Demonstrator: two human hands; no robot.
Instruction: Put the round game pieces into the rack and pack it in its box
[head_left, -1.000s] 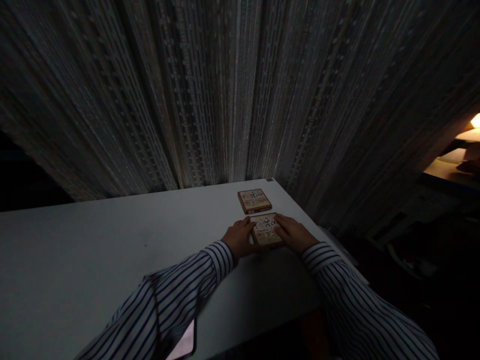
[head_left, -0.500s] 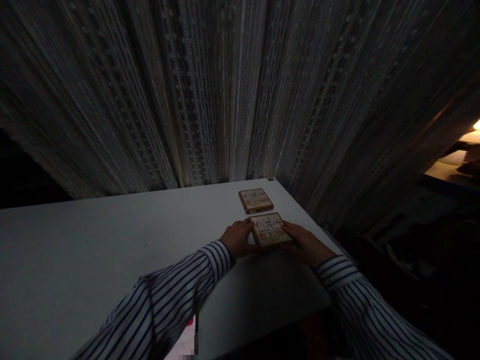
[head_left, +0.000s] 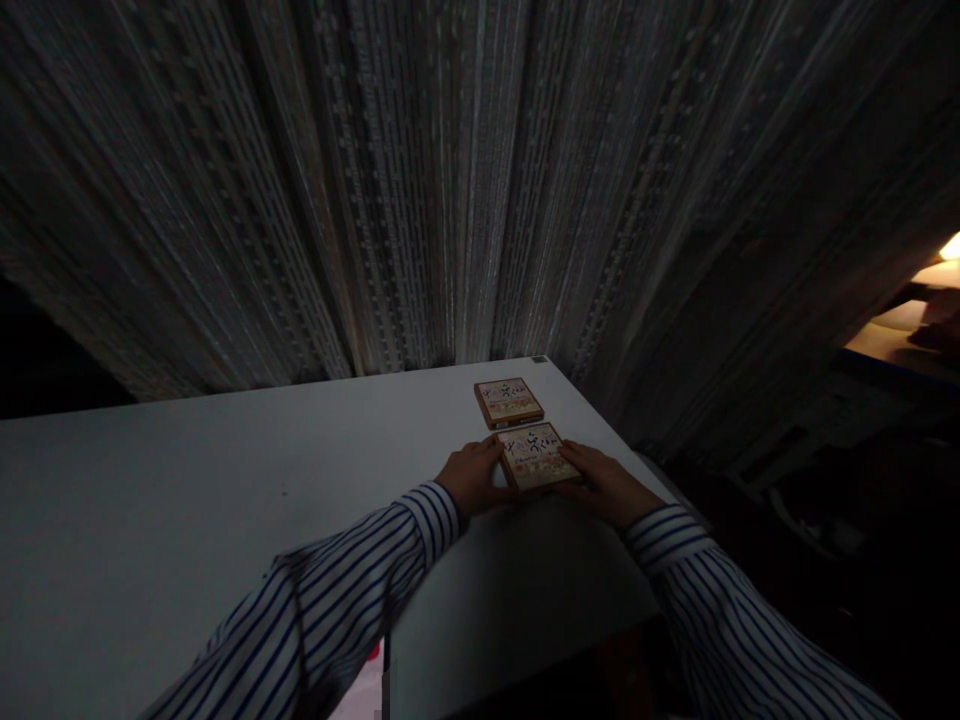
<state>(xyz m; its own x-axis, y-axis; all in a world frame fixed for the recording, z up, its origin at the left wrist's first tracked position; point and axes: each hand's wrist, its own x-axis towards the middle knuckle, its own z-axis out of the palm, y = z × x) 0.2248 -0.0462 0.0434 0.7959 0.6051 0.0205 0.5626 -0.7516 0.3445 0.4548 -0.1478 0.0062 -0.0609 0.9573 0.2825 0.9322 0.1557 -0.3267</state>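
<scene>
Two flat square boxes with printed, patterned tops and brown edges lie on a white table. The nearer box (head_left: 535, 457) is between my hands. My left hand (head_left: 472, 478) grips its left edge, fingertips near the far left corner and thumb along the near side. On the right edge, my right hand (head_left: 607, 483) has its fingers on the rim and its thumb at the near side. Just beyond, the farther box (head_left: 508, 401) lies close to the nearer one, with no hand on it.
The white table (head_left: 187, 480) stretches to the left. Behind it hangs a grey striped curtain (head_left: 420, 180). A pink and white item (head_left: 366, 690) shows at the bottom edge. A lit lamp (head_left: 941, 272) glows at the far right.
The nearer box, held in both hands, has moved slightly away and now sits closer to the farther box. The view has shifted a little.
</scene>
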